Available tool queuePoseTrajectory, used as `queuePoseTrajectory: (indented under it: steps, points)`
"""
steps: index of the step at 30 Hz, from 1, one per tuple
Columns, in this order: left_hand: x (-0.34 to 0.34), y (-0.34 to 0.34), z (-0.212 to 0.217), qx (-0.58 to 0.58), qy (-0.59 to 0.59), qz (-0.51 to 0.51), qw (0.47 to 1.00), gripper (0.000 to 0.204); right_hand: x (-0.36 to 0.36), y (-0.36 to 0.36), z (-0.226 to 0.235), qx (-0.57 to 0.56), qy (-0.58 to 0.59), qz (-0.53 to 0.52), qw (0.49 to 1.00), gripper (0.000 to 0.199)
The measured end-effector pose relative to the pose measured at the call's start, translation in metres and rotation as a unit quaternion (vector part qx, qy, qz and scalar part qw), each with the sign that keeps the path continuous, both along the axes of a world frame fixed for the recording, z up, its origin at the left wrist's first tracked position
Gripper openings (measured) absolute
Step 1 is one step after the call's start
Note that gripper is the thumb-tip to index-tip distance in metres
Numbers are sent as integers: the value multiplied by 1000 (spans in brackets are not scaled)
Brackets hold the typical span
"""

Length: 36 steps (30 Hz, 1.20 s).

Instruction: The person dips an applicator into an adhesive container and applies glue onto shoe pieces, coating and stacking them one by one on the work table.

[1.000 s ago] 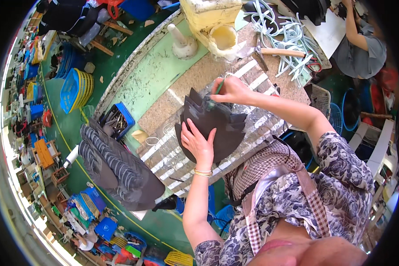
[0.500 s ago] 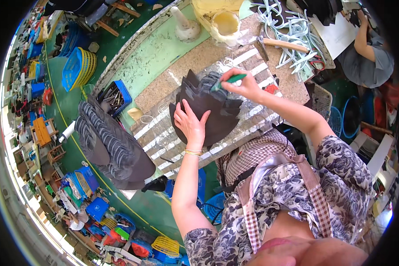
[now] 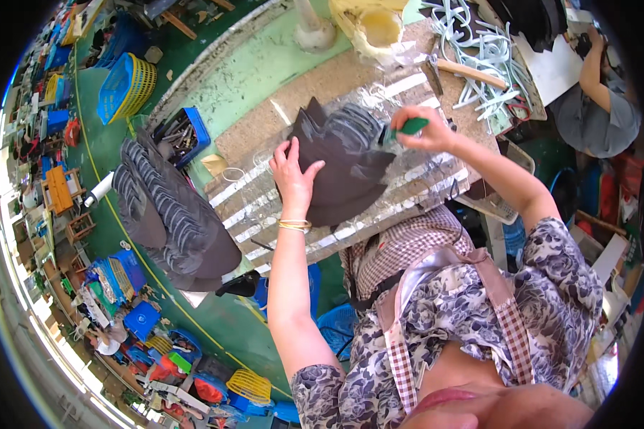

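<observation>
A fanned stack of thin dark brown-black cut pieces (image 3: pixel 340 171) lies on a white-striped board (image 3: pixel 254 247) in front of me. Pale smears mark the stepped edges at its far right. My left hand (image 3: pixel 293 179) rests on the stack's left side with fingers stretched out. Just right of the smeared edges, my right hand (image 3: pixel 431 130) is closed round a green-handled brush (image 3: pixel 413 126). The brush's head is mostly hidden or blurred. A second fanned stack of similar dark pieces (image 3: pixel 179 222) sits at the table's left end.
Past the board stand a yellow glue-crusted pot (image 3: pixel 379 30) and a pale post with a round base (image 3: pixel 313 32). A wooden-handled hammer (image 3: pixel 472 74) lies by tangled pale-blue strips (image 3: pixel 461 32). A blue tool bin (image 3: pixel 199 127) is far left; a co-worker (image 3: pixel 597 118) sits far right.
My right hand has drawn the brush rightward, off the smeared edges. My left hand has slid a little toward the stack's left edge. The whole view has shifted slightly.
</observation>
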State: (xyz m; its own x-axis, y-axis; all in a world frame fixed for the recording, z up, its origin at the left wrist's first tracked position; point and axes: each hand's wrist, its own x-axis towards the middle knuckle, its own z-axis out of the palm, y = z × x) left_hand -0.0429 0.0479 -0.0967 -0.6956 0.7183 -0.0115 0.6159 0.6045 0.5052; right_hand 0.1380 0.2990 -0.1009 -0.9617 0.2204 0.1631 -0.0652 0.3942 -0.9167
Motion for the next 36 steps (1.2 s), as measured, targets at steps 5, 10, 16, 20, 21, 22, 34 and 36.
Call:
queuePoseTrajectory:
  steps: [5,10,16,20,21,22,34,36]
  points:
    - [-6,-6,2,-12,-19,2,1000,72,-58,-46,31,-19,76,-16,997,17]
    - [-3,-2,7,-3,-26,5,1000,71,3,-63,-1,-26,-7,45,999,22]
    - [4,-7,16,9,-6,12,1000,72,-30,-72,38,-117,-148,-12,982,20]
    - [8,0,16,14,-5,-7,1000,73,-101,-68,5,30,-32,-49,998,15]
    - [9,4,17,15,-5,-9,1000,73,-105,-64,2,122,3,-81,989,13]
    - [8,7,21,10,-2,1,1000,76,-106,-62,7,121,4,-81,989,13]
    - [14,2,14,138,87,-111,980,21,-52,-27,33,-120,-83,-235,961,16]
    - [13,1,9,156,140,-187,960,16,-48,-15,22,-2,-121,-160,980,18]
